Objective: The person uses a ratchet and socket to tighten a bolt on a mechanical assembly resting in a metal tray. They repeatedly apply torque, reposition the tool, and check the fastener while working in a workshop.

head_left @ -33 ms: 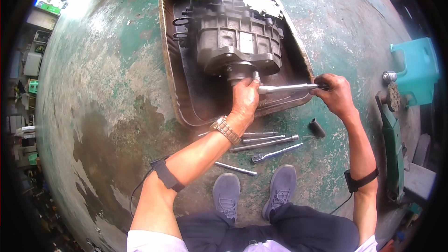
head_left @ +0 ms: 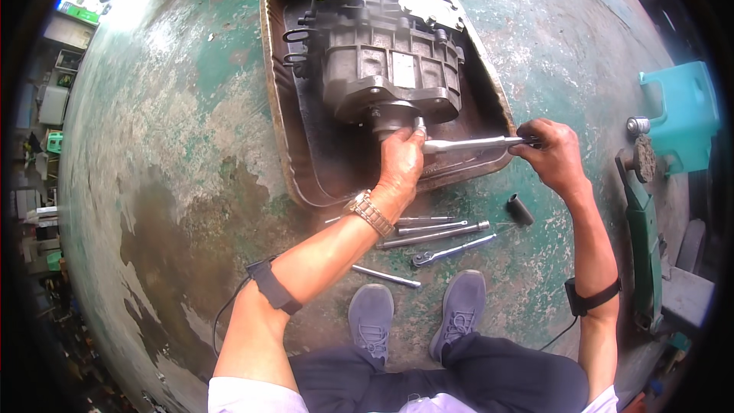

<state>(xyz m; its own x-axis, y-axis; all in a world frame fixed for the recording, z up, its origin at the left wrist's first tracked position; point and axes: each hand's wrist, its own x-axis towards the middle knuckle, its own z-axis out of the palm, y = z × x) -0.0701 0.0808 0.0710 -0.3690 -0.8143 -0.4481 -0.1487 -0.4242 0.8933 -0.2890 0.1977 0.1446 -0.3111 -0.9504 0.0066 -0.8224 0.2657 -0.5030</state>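
A grey cast-metal gearbox (head_left: 394, 69) sits in a large dark metal tray (head_left: 304, 172) on the floor. My left hand (head_left: 401, 159), at the gearbox's near end, is closed around the head of a long silver socket wrench (head_left: 470, 144). A small silver socket (head_left: 420, 124) stands up by its thumb, against the round shaft end. The wrench lies level across the tray to the right. Over the tray's right rim, my right hand (head_left: 552, 154) pinches the dark far end of the handle. My left fingertips are partly hidden behind the hand.
Between the tray and my shoes lie several bars, a ratchet (head_left: 453, 251) and a short rod (head_left: 386, 276). A dark deep socket (head_left: 520, 210) rests to their right. Farther right are a turquoise stool (head_left: 679, 115) and a green jack-like stand (head_left: 642, 237). Cluttered shelves line the left edge.
My right hand has shifted very slightly to the right with the wrench end. My left hand and the gearbox look unmoved.
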